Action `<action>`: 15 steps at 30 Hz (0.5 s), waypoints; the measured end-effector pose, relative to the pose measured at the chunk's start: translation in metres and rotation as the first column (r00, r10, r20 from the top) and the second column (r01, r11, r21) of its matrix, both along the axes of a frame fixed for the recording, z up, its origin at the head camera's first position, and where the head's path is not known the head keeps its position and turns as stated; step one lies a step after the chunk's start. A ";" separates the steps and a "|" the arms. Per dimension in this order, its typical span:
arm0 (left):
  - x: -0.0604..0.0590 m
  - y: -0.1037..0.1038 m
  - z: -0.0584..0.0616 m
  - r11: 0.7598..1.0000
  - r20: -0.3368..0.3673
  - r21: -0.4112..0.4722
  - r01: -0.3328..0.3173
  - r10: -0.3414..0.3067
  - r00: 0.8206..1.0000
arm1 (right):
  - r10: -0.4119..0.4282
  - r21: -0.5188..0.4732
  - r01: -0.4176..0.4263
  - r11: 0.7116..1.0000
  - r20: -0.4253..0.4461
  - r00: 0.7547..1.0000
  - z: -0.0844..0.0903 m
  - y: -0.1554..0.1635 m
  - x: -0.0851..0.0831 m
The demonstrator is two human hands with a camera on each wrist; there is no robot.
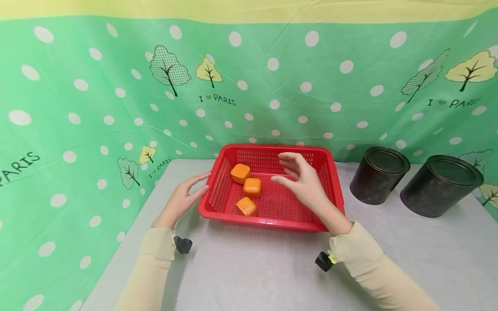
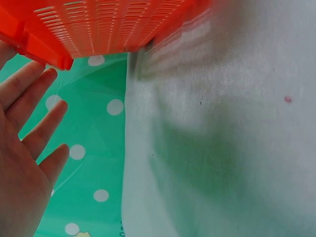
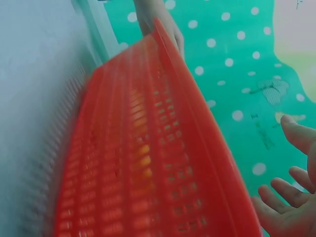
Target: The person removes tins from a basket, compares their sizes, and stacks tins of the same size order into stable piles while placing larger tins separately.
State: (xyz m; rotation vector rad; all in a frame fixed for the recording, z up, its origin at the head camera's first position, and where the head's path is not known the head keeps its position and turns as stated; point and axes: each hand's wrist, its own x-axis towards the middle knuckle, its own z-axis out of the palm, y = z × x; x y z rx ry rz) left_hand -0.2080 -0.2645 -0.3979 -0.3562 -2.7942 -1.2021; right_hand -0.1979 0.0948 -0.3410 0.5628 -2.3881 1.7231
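A red slotted basket (image 1: pixel 328 181) stands on the grey table (image 1: pixel 253 268), and three small orange cup-like containers (image 1: pixel 252 187) lie inside it at the left. My left hand (image 1: pixel 186 194) rests open against the basket's left wall, fingers straight. My right hand (image 1: pixel 299 177) hovers open over the basket's middle, fingers spread and holding nothing. The left wrist view shows my open left hand (image 2: pixel 24 148) beside the basket's corner (image 2: pixel 64 34). The right wrist view shows the basket wall (image 3: pixel 148 163) and my right fingertips (image 3: pixel 291 192).
Two dark round tins (image 1: pixel 379 174) (image 1: pixel 441 185) with lids stand on the table right of the basket. A green dotted cloth (image 1: pixel 116 95) with tree prints hangs behind and at the left. The table's left edge lies close to my left forearm.
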 end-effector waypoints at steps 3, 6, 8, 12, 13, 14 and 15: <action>-0.001 0.000 0.001 1.000 -0.001 0.000 0.000 0.000 1.000 | 0.021 0.003 -0.021 1.000 0.010 1.000 -0.001 -0.010 0.001; -0.002 0.000 0.000 1.000 -0.004 0.003 -0.001 0.001 1.000 | 0.049 0.002 -0.049 0.999 0.024 0.998 -0.002 -0.020 0.002; -0.002 0.000 0.000 1.000 -0.001 0.005 -0.001 0.001 1.000 | 0.074 0.000 -0.074 0.997 0.037 0.997 -0.002 -0.026 0.002; -0.001 0.000 -0.002 1.000 -0.001 0.006 -0.003 0.003 1.000 | 0.141 -0.012 -0.141 0.990 0.071 0.987 -0.002 -0.039 0.001; -0.001 0.000 -0.002 1.000 -0.001 0.005 -0.003 0.003 1.000 | 0.159 -0.013 -0.159 0.987 0.084 0.984 -0.003 -0.042 0.000; -0.001 0.000 -0.002 1.000 -0.006 0.004 -0.003 0.003 1.000 | 0.180 -0.015 -0.180 0.984 0.094 0.979 -0.003 -0.045 0.000; -0.001 0.000 -0.002 1.000 -0.008 0.004 -0.002 0.002 1.000 | 0.199 -0.014 -0.199 0.980 0.108 0.974 -0.003 -0.047 -0.001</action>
